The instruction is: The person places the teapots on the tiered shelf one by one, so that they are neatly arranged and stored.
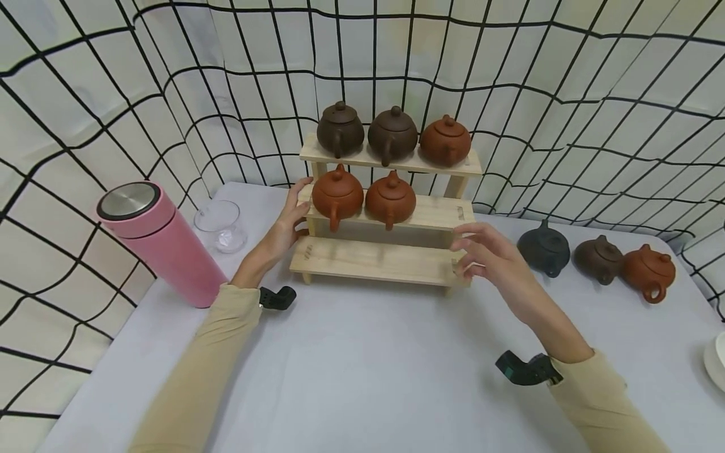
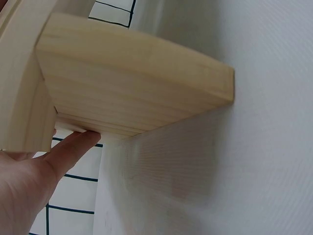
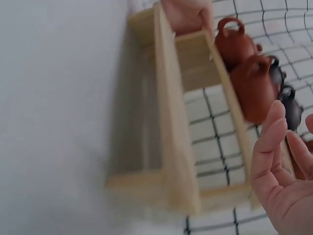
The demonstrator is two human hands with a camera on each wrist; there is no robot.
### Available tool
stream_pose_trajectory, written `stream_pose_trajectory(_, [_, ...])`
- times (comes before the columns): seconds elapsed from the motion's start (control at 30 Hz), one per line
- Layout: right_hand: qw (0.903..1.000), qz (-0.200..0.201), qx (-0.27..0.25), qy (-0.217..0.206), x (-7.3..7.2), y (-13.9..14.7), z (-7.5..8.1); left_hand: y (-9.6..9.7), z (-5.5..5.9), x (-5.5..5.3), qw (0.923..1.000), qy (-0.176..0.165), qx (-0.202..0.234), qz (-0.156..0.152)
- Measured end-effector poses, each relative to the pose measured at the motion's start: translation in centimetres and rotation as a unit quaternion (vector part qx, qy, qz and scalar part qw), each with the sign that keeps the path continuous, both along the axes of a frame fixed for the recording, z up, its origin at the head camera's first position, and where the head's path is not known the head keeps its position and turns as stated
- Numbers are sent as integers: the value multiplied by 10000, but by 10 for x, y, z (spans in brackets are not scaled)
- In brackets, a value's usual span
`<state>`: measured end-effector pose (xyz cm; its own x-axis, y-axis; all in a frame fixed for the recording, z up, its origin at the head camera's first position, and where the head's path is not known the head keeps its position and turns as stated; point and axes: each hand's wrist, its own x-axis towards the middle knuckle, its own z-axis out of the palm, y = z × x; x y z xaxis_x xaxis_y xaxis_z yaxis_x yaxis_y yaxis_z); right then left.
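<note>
A three-tier wooden stand [image 1: 378, 260] stands on the white table. Its top tier carries two dark brown teapots [image 1: 392, 133] and a reddish-brown one [image 1: 445, 142]. On the left part of the middle tier sit two orange-brown teapots [image 1: 337, 194], side by side; the bottom tier is bare. My left hand [image 1: 279, 234] grips the stand's left end at the middle tier, its fingers [image 2: 73, 149] against the wood in the left wrist view. Beside the right end, my right hand [image 1: 491, 259] holds nothing, its fingers loosely bent.
A pink flask [image 1: 170, 251] and a clear glass cup [image 1: 219, 226] stand at left. To the right are a black teapot [image 1: 542, 250], a small brown one [image 1: 598, 259] and an orange-brown one [image 1: 649, 273]. A white vessel [image 1: 716, 362] shows at the right edge. Black grid netting [image 1: 374, 78] rises behind.
</note>
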<state>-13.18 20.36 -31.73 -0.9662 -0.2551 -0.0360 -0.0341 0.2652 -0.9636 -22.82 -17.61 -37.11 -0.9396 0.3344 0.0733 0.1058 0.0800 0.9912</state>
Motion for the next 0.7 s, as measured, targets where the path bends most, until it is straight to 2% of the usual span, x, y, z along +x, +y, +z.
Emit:
stream_pose_trajectory(0.2, [9987,-365,344,-71,8,60,-26,2,0,0,10000,-18,-21,60])
stream_pose_trajectory(0.33, [9966,-779,-151,-240,13,107,-40,2,-1,0,10000,-31,-32,41])
stream_pose_trajectory(0.43, [9896,-1148,-764,-399,16,136,-44,2,-1,-1,10000,-34,-38,43])
stream_pose_trajectory(0.5, [9847,-1348,-996,-473,18,149,-45,2,-1,0,10000,-17,-40,47])
stream_pose_trajectory(0.6, [9806,-1504,-1117,-583,20,161,-47,2,-1,0,10000,2,-51,50])
stream_pose_trajectory(0.7, [9795,-1578,-956,-809,20,166,-49,2,-1,1,10000,8,-53,53])
